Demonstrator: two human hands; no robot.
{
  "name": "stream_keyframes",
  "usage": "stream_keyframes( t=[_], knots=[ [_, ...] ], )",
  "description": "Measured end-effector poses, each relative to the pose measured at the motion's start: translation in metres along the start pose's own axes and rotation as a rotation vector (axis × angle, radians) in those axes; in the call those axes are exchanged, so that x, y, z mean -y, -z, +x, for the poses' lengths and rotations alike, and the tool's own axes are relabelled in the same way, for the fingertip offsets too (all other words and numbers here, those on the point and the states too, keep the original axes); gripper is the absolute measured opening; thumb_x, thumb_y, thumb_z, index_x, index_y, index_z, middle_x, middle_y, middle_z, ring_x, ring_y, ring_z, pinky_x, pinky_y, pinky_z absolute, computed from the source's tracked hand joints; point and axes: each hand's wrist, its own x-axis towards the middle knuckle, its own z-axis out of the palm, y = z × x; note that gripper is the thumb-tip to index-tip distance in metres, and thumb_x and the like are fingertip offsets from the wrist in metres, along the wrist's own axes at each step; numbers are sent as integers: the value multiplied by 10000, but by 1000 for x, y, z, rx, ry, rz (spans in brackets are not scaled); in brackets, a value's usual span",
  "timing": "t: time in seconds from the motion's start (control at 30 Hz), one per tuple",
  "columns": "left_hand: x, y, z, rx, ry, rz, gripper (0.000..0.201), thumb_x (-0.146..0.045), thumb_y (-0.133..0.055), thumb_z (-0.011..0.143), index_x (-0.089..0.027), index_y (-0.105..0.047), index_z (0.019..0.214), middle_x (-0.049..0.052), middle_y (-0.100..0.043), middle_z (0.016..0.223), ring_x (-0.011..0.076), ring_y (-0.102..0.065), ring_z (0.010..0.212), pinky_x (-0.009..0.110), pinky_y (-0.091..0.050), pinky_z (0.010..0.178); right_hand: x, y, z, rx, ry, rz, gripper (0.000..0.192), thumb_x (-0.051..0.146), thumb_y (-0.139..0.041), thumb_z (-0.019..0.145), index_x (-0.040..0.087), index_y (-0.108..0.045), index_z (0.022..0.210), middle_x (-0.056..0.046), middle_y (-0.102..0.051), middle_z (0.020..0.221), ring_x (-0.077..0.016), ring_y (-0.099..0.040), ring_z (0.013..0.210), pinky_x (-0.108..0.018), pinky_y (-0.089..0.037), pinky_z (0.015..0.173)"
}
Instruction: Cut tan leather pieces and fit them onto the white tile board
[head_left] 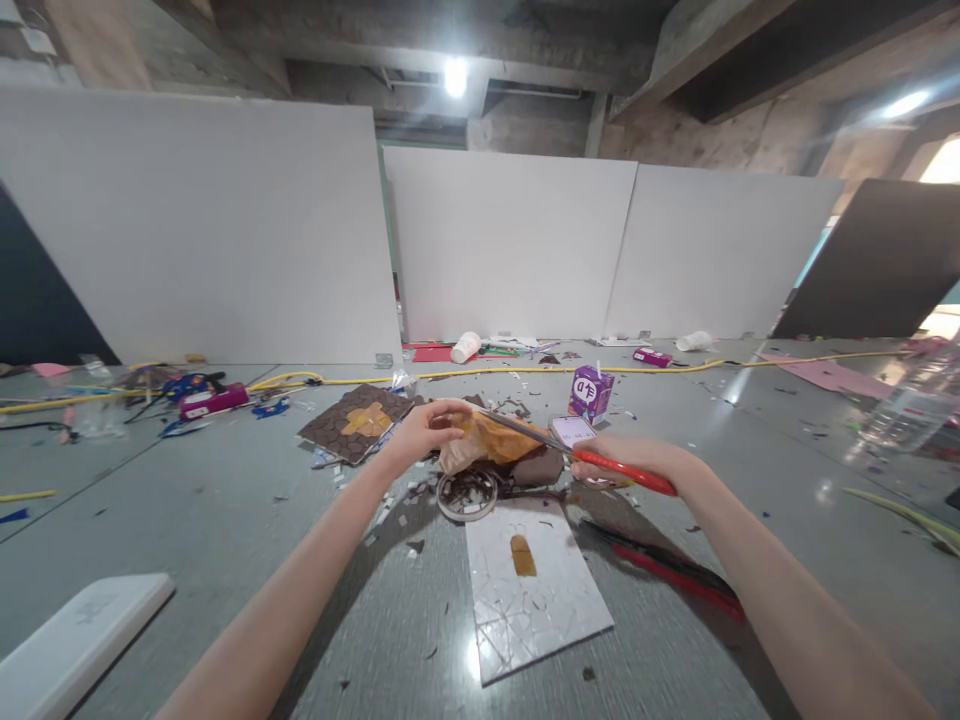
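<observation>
My left hand pinches the left end of a crumpled translucent sheet, whitish on one side and orange-brown on the other. My right hand is closed round a red-handled tool with a long thin metal blade; its exact kind is unclear. The blade reaches across the sheet towards my left fingers. Below them, a white ring surrounds dark scraps. A white board patterned with cracked pieces and bearing a brown patch lies nearer me. Behind my right hand is a phone.
A brown mosaic board lies left, with a white slab at front left. To the right are a second red-and-black tool, a purple carton and a clear bottle. A yellow cable crosses behind, before white panels.
</observation>
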Motion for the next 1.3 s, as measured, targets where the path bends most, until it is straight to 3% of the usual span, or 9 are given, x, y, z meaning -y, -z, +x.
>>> stream_keyframes(
  t=[0.13, 0.27, 0.4, 0.63, 1.3],
  knots=[
    [1, 2, 2, -54, 21, 14, 341, -221, -610, 598, -177, -582, 934, 51, -598, 985, 212, -542, 916, 318, -404, 794, -4, -3, 5, -18, -5, -88, 293, 472, -523, 615, 189, -499, 542, 20, -445, 469, -100, -352, 423, -232, -249, 420],
    [2, 0, 3, 0, 3, 4, 320, -215, -601, 603, -178, -588, 921, 45, -577, 1028, 196, -544, 900, 306, -405, 794, 0, -4, 5, -30, 22, -126, 295, 490, -551, 586, 195, -555, 602, -6, -552, 596, -142, -462, 527, -235, -308, 472],
    [-1, -3, 2, 85, 12, 3, 314, -185, -593, 608, -174, -584, 922, 44, -571, 1030, 183, -533, 914, 288, -410, 787, 4, -4, 5, 49, 5, -169, 387, 561, -485, 609, 195, -572, 699, -9, -583, 690, -159, -508, 613, -225, -337, 511],
    [-6, -11, -1, 175, 22, -6, 281, -148, -575, 620, -171, -590, 899, 44, -576, 1006, 158, -540, 881, 279, -411, 785, 11, -6, 5, 86, 3, -201, 369, 541, -452, 651, 197, -569, 712, -6, -584, 717, -155, -503, 628, -221, -345, 520],
    [-2, -13, 0, 208, 31, -38, 302, -135, -589, 608, -164, -582, 909, 53, -572, 1006, 178, -556, 874, 285, -420, 765, 18, -11, 5, 63, 14, -213, 402, 559, -422, 659, 189, -575, 627, -10, -557, 614, -131, -454, 529, -222, -300, 459]
  ],
)
